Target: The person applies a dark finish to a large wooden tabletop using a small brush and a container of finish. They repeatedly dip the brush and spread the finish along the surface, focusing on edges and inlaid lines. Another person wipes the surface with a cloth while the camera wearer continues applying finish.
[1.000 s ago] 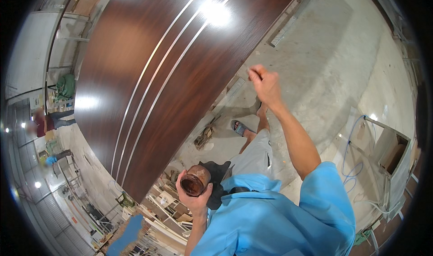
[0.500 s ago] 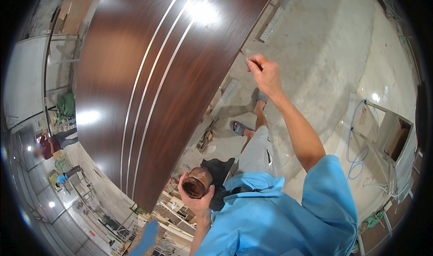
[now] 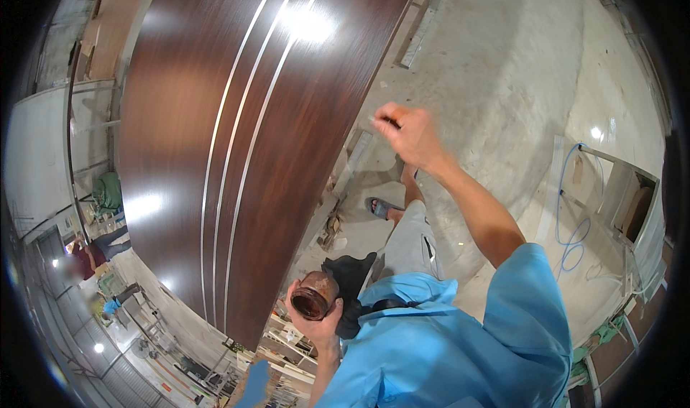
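Note:
My left hand (image 3: pixel 316 327) is wrapped round an open glass jar (image 3: pixel 321 284) smeared with reddish-brown liquid, its mouth tilted toward me. Slightly blurred, my right hand (image 3: pixel 411 136) is closed in a pinch just off the long edge of a dark brown wood-grain panel (image 3: pixel 287 156). A small pale tip shows at its fingers, but what it belongs to is too small to make out. Three thin silver strips (image 3: pixel 248 106) run lengthwise along the glossy panel, which lies in front of me and to my left.
A blue hose (image 3: pixel 560 214) hangs by a metal frame with a box-like cabinet (image 3: pixel 638 210) on the right. Wood scraps (image 3: pixel 332 228) lie under the panel's edge. Two people (image 3: pixel 90 257) are far off at the left. Shelving (image 3: pixel 291 343) stands beside my left forearm.
My right hand has moved left and a little nearer to me, along the panel's edge. The left hand still grips the jar, almost in the same place.

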A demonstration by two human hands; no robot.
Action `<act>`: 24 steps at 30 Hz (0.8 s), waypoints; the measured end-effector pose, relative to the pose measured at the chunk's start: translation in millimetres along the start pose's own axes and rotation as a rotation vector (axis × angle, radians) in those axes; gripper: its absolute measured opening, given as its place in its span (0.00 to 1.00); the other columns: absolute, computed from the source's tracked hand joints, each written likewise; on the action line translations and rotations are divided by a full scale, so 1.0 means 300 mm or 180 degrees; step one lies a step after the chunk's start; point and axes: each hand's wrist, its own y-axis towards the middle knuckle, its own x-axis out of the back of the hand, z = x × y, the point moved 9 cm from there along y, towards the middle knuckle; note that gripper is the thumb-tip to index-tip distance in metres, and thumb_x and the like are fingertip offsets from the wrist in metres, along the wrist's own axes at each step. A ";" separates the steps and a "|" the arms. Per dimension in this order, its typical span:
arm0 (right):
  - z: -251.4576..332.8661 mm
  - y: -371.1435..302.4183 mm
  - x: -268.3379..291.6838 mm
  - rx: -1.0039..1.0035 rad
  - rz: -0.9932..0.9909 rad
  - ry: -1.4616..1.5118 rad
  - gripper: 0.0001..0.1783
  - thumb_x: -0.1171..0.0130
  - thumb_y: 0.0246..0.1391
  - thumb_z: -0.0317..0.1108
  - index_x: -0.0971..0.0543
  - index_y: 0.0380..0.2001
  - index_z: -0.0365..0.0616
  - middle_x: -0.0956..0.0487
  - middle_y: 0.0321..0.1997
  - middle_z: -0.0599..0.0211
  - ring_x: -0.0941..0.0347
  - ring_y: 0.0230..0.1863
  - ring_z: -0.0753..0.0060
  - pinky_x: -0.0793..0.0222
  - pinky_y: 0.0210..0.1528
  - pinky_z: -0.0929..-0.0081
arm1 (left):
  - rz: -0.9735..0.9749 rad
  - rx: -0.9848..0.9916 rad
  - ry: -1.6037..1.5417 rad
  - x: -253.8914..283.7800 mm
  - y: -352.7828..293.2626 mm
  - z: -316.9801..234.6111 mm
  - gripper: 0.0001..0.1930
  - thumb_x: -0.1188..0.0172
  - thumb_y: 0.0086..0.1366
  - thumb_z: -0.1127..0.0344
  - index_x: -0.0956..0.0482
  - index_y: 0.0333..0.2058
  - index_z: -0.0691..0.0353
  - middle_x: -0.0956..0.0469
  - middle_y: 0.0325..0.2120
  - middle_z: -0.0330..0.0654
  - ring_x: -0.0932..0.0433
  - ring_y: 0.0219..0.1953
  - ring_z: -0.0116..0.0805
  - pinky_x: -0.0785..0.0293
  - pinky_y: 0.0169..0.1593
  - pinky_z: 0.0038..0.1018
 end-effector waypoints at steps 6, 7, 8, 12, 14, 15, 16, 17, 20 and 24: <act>-0.075 0.061 0.056 -0.0515 -0.0129 -0.0120 0.10 0.35 0.57 0.36 0.19 0.35 0.40 0.18 0.26 0.57 0.23 0.26 0.58 0.30 0.31 0.65 | 0.0039 -0.0040 0.0111 -0.020 0.016 -0.014 0.47 0.22 0.39 0.69 0.33 0.61 0.67 0.30 0.56 0.48 0.29 0.59 0.41 0.33 0.65 0.36; -0.086 0.069 0.089 -0.0558 -0.0377 -0.0107 0.10 0.34 0.57 0.35 0.19 0.35 0.39 0.18 0.26 0.57 0.23 0.25 0.61 0.30 0.31 0.67 | 0.0034 -0.0062 0.0115 -0.021 0.019 -0.017 0.47 0.22 0.39 0.69 0.33 0.61 0.67 0.30 0.56 0.48 0.29 0.59 0.41 0.33 0.65 0.36; -0.089 0.078 0.077 -0.0519 -0.0164 -0.0201 0.10 0.35 0.58 0.35 0.19 0.35 0.39 0.18 0.26 0.57 0.23 0.25 0.60 0.29 0.31 0.67 | 0.0050 -0.0075 0.0155 -0.027 0.024 -0.022 0.47 0.22 0.39 0.69 0.33 0.61 0.67 0.30 0.56 0.48 0.29 0.59 0.42 0.33 0.65 0.36; -0.038 0.083 0.075 0.0254 -0.0040 -0.0382 0.09 0.40 0.61 0.37 0.19 0.36 0.42 0.18 0.28 0.56 0.23 0.28 0.51 0.30 0.31 0.60 | 0.0079 -0.0062 0.0156 -0.048 0.048 -0.032 0.47 0.22 0.38 0.68 0.33 0.60 0.67 0.30 0.56 0.48 0.29 0.59 0.42 0.33 0.65 0.37; -0.052 0.081 0.073 0.0208 -0.0015 -0.0323 0.10 0.42 0.62 0.38 0.19 0.37 0.43 0.18 0.29 0.56 0.23 0.29 0.46 0.30 0.31 0.57 | 0.0064 -0.0030 0.0118 -0.060 0.059 -0.034 0.47 0.22 0.38 0.68 0.33 0.60 0.67 0.30 0.56 0.48 0.29 0.59 0.42 0.33 0.64 0.37; -0.077 0.082 0.077 -0.0004 -0.0050 -0.0250 0.10 0.42 0.63 0.38 0.19 0.37 0.43 0.18 0.30 0.56 0.23 0.29 0.46 0.30 0.31 0.57 | 0.0066 -0.0021 0.0121 -0.065 0.062 -0.038 0.47 0.22 0.38 0.68 0.33 0.60 0.67 0.30 0.56 0.48 0.29 0.59 0.42 0.33 0.64 0.37; -0.086 0.084 0.100 -0.0034 -0.0286 -0.0110 0.10 0.43 0.63 0.38 0.19 0.36 0.44 0.18 0.30 0.56 0.23 0.30 0.45 0.30 0.32 0.57 | 0.0046 -0.0009 0.0059 -0.068 0.067 -0.041 0.47 0.22 0.38 0.68 0.33 0.60 0.67 0.30 0.56 0.48 0.29 0.59 0.42 0.33 0.64 0.37; -0.103 0.089 0.088 -0.0158 -0.0128 -0.0177 0.10 0.43 0.63 0.38 0.20 0.36 0.43 0.19 0.29 0.55 0.24 0.29 0.45 0.30 0.31 0.56 | 0.0078 -0.0006 0.0128 -0.077 0.065 -0.045 0.47 0.22 0.37 0.68 0.33 0.60 0.67 0.30 0.56 0.47 0.29 0.58 0.42 0.33 0.64 0.37; -0.095 0.110 0.090 0.0060 -0.0021 -0.0340 0.11 0.44 0.64 0.38 0.20 0.35 0.43 0.19 0.28 0.56 0.23 0.28 0.47 0.29 0.32 0.58 | 0.0087 0.0003 0.0158 -0.096 0.073 -0.056 0.48 0.21 0.37 0.67 0.32 0.60 0.67 0.30 0.55 0.47 0.29 0.58 0.42 0.33 0.64 0.37; -0.101 0.135 0.092 -0.0046 0.0180 -0.0367 0.10 0.45 0.64 0.38 0.22 0.35 0.43 0.19 0.27 0.55 0.23 0.28 0.48 0.29 0.32 0.56 | 0.0069 -0.0026 0.0232 -0.106 0.082 -0.072 0.48 0.22 0.36 0.67 0.32 0.60 0.67 0.30 0.55 0.47 0.29 0.59 0.42 0.34 0.65 0.38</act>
